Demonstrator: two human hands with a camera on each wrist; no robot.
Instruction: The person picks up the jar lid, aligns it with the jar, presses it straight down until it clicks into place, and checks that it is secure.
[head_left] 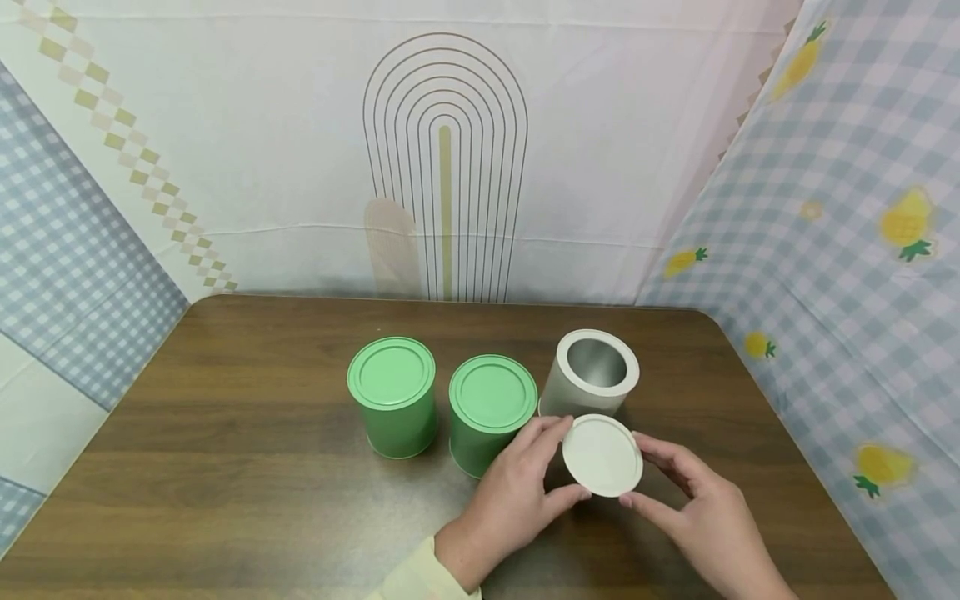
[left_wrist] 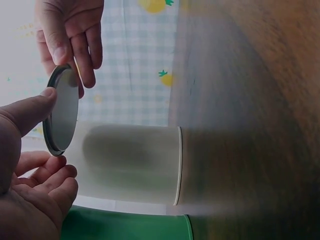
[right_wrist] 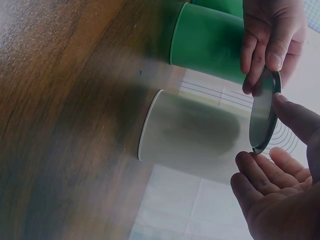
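Note:
A round white lid (head_left: 602,455) is held by its rim just above the table, in front of an open white tin (head_left: 592,371). My left hand (head_left: 558,461) pinches the lid's left edge between thumb and fingers. My right hand (head_left: 636,468) holds the right edge the same way. The left wrist view shows the lid (left_wrist: 61,117) edge-on, next to the white tin (left_wrist: 130,162). The right wrist view shows the lid (right_wrist: 262,112) close to the tin's (right_wrist: 195,135) mouth. The tin's metal inside looks empty.
Two green tins with lids on stand left of the white tin, one near (head_left: 491,412) and one farther left (head_left: 392,396). All sit on a brown wooden table (head_left: 225,467). Patterned cloth walls (head_left: 862,250) close in the back and sides.

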